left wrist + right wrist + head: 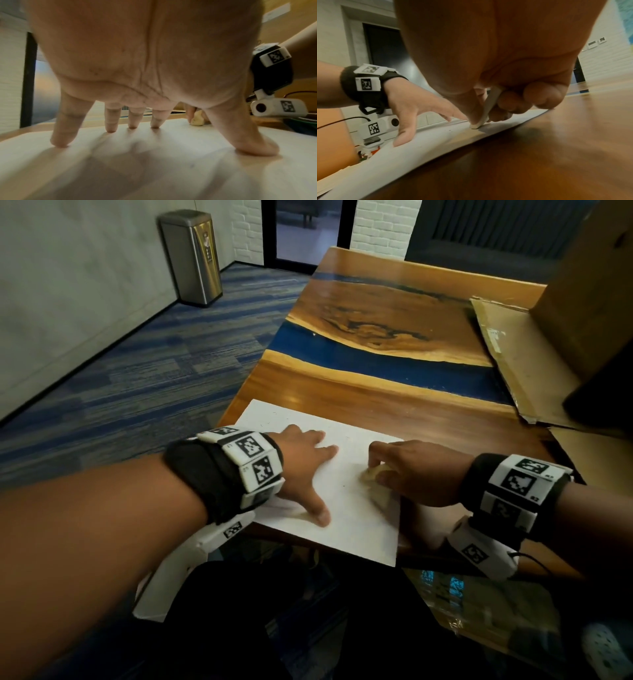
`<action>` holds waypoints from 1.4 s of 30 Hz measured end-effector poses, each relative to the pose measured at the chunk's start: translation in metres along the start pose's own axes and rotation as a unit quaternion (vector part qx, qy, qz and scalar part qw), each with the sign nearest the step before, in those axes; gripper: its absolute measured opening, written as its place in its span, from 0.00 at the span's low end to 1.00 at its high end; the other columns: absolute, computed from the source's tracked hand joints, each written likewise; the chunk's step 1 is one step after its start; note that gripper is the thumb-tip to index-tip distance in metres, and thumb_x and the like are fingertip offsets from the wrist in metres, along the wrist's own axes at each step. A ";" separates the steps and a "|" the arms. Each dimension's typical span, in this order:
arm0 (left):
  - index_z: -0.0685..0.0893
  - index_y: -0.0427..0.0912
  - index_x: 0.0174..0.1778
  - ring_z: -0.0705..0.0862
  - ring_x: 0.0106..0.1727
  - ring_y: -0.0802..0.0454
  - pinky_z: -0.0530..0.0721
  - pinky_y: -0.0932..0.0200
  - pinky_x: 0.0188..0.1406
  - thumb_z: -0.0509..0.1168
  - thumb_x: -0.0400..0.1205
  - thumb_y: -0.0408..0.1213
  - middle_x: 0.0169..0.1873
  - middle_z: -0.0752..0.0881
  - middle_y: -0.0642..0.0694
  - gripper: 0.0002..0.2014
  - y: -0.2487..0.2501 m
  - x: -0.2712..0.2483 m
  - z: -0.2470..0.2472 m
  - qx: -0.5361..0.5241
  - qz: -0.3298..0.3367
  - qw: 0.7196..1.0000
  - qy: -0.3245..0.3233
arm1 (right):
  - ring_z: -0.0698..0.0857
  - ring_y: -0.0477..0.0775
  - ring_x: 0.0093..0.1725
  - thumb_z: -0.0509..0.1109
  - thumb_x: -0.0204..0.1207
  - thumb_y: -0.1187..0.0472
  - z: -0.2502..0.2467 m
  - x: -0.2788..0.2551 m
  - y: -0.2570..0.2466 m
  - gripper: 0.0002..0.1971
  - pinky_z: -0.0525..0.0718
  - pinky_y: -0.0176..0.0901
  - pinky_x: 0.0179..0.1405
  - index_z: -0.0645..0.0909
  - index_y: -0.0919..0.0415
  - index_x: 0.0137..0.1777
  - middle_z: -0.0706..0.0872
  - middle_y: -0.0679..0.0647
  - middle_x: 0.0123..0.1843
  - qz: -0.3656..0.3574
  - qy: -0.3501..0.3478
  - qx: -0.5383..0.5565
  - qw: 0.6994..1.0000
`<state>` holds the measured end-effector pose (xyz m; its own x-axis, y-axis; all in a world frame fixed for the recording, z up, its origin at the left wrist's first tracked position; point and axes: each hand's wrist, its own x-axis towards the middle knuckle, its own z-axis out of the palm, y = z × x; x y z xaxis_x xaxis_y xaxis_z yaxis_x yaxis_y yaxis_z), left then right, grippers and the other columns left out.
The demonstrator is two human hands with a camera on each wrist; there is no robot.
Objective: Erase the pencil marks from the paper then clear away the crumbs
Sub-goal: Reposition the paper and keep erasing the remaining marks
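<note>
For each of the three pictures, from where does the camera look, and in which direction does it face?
Head: from above, facing forward and down at the paper on the table; both forearms and hands show.
Left wrist: under the left hand, looking along its spread fingers pressed on the paper; the right wrist shows at the right.
Right wrist: under the right hand, looking at the eraser it pinches against the paper; the left hand shows at the left.
Shared: all three show the paper and the eraser.
</note>
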<state>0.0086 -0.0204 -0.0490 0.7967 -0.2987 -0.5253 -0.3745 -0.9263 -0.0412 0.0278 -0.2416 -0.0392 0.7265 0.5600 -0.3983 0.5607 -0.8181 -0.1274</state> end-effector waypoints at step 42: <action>0.34 0.61 0.86 0.36 0.88 0.42 0.54 0.28 0.82 0.66 0.61 0.81 0.87 0.31 0.53 0.66 -0.014 -0.005 0.011 -0.028 -0.009 0.999 -0.022 | 0.77 0.49 0.45 0.62 0.85 0.49 -0.011 0.031 0.002 0.09 0.70 0.39 0.36 0.73 0.48 0.62 0.81 0.49 0.53 0.064 0.111 0.010 0.992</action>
<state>0.0042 -0.0037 -0.0551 0.7813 -0.2726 -0.5615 -0.3316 -0.9434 -0.0034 0.0558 -0.2248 -0.0417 0.8621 0.4646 -0.2022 0.4520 -0.8855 -0.1072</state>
